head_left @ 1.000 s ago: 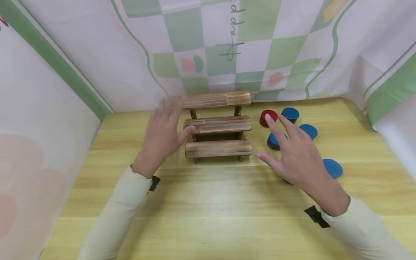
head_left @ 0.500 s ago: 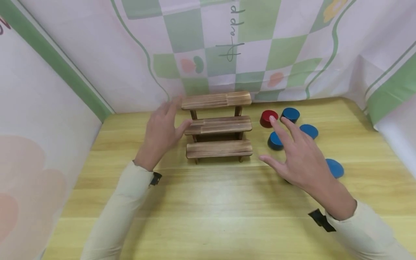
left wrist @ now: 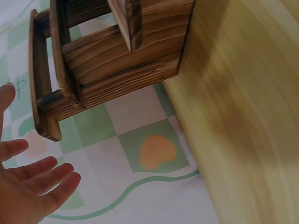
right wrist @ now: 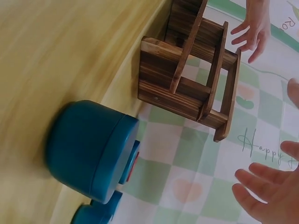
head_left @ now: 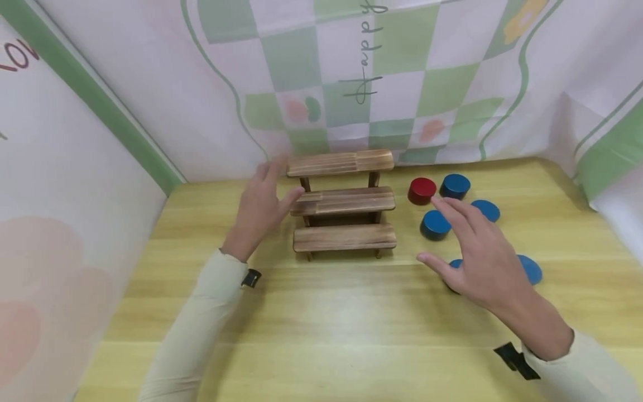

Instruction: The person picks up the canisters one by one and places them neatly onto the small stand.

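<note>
**Nothing Held on Either Side!**

With 12 o'clock set straight away from us, we watched the right hand (head_left: 484, 262) hang over the counter (head_left: 321, 335), its grip spread wide and empty. Right in front of that gap stood the nearest blue container (head_left: 435, 225), at 10 o'clock from the palm, with the red container (head_left: 422, 191) just beyond it. That was the relation we reckoned mattered: a round top, no long axis to match, and the right hand clearly the nearer. Other blue containers (head_left: 455, 185) stood about, some partly hidden by that hand. And over on the left! The left hand (head_left: 259, 209), also spread and empty, hung just beside the wooden shelf (head_left: 343, 201), which stood at 3 o'clock from it, its boards running 9 to 3.
</note>
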`<action>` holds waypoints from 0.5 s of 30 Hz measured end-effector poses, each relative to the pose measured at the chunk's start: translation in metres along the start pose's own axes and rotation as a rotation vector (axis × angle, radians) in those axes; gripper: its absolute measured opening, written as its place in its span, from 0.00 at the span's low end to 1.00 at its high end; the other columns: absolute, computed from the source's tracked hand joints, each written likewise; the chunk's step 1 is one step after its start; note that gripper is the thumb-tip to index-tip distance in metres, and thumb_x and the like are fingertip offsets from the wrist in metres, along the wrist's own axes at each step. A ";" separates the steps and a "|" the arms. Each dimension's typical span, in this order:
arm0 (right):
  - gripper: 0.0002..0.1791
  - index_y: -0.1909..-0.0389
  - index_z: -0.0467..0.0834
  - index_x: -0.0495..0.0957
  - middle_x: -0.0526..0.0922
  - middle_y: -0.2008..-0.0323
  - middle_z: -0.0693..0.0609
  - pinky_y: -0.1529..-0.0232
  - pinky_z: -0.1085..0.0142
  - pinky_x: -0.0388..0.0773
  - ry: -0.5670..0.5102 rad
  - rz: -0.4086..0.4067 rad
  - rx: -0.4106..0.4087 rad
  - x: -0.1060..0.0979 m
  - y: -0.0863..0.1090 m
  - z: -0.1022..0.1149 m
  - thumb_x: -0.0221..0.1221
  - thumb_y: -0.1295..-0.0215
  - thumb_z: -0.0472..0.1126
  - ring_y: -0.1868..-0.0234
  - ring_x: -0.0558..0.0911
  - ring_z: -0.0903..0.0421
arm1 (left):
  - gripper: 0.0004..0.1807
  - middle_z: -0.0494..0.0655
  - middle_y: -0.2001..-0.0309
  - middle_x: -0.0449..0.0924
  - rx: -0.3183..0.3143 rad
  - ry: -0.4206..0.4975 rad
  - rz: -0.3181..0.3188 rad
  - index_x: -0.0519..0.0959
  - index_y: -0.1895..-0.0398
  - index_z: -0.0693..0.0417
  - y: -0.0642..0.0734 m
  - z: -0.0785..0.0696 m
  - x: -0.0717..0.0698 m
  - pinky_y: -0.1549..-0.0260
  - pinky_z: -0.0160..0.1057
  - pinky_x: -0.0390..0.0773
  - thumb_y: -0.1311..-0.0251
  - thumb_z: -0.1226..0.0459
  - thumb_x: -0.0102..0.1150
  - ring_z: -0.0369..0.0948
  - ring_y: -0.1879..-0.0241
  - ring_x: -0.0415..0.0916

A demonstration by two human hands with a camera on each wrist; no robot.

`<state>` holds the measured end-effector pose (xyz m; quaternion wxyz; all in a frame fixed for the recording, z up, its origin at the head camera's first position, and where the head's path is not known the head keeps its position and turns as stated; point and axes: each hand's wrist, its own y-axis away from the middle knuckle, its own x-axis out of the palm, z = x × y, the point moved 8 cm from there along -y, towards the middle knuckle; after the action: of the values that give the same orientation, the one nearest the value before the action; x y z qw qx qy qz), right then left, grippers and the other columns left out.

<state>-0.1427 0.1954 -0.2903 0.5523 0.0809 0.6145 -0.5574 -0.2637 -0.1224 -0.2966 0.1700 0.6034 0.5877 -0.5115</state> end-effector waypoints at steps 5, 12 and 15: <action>0.51 0.26 0.40 0.64 0.72 0.36 0.38 0.39 0.50 0.69 -0.008 -0.058 -0.042 -0.003 0.002 0.002 0.48 0.35 0.77 0.39 0.72 0.38 | 0.40 0.60 0.36 0.70 -0.010 0.026 -0.001 0.61 0.25 0.54 -0.004 0.002 0.003 0.46 0.57 0.74 0.34 0.49 0.64 0.57 0.39 0.70; 0.51 0.26 0.41 0.63 0.71 0.35 0.37 0.36 0.51 0.68 -0.035 -0.038 -0.009 -0.004 0.006 -0.003 0.48 0.36 0.76 0.37 0.70 0.38 | 0.41 0.57 0.33 0.69 -0.052 0.107 0.033 0.61 0.25 0.57 -0.011 0.009 0.008 0.37 0.54 0.65 0.34 0.48 0.63 0.54 0.33 0.64; 0.51 0.25 0.43 0.62 0.70 0.34 0.37 0.40 0.44 0.69 -0.046 0.005 0.034 -0.004 0.009 -0.007 0.48 0.36 0.77 0.36 0.69 0.38 | 0.41 0.56 0.32 0.69 -0.052 0.134 0.031 0.61 0.25 0.59 -0.012 0.011 0.010 0.36 0.53 0.65 0.34 0.49 0.64 0.54 0.33 0.64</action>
<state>-0.1385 0.2064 -0.2943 0.5662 0.0788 0.5919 -0.5682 -0.2807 -0.1226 -0.3049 0.1536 0.6406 0.6014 -0.4521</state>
